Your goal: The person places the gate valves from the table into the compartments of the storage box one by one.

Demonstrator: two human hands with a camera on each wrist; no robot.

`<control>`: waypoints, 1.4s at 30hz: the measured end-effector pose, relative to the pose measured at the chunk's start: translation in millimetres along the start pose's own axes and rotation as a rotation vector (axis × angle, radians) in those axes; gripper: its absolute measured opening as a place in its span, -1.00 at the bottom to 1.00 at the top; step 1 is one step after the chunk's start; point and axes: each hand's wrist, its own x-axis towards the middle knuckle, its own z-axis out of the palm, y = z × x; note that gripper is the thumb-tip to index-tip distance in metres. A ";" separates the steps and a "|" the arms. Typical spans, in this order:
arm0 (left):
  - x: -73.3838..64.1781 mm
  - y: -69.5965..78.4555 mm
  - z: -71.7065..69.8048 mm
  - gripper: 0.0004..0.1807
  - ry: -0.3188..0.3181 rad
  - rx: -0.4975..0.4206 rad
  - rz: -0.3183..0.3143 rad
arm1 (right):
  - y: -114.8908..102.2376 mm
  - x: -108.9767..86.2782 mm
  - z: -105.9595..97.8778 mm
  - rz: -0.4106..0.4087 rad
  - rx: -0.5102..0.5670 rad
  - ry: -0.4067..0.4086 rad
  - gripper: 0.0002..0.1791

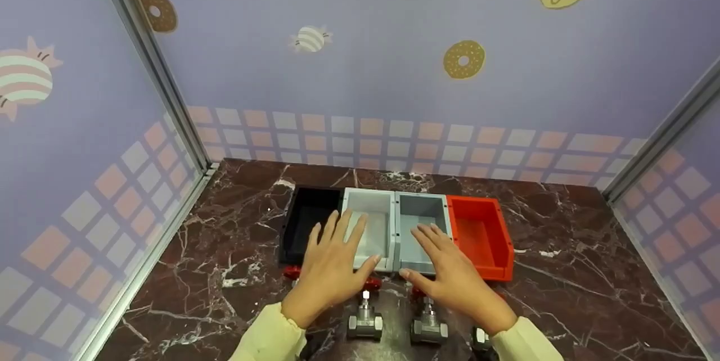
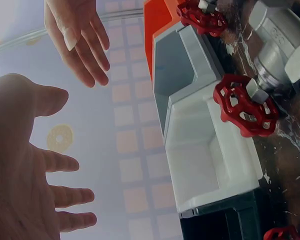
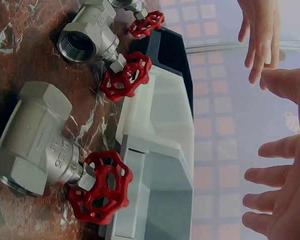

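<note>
Over the middle of the marble-patterned desk (image 1: 242, 237), holding left hand (image 1: 329, 268) and right hand (image 1: 454, 274) raised with backs upward, fingers extended and thumbs apart, clamping on nothing. Noting threaded steel valves (image 1: 365, 326) with red handwheels (image 2: 242, 108) below, forming a row on the near-edge side of the bins, probably spaced for separate reach. Seeing black bin (image 1: 318, 203), white bin (image 1: 371, 201), gray bin (image 1: 423, 204) and orange-red bin (image 1: 478, 237) abutting between valves and back edge, with low fronts facing nearward, presumably for easy access.
</note>
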 end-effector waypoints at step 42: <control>-15.5 -42.8 5.4 -0.26 0.090 -0.105 -0.110 | -33.4 12.0 49.7 -0.058 0.091 -0.074 -0.16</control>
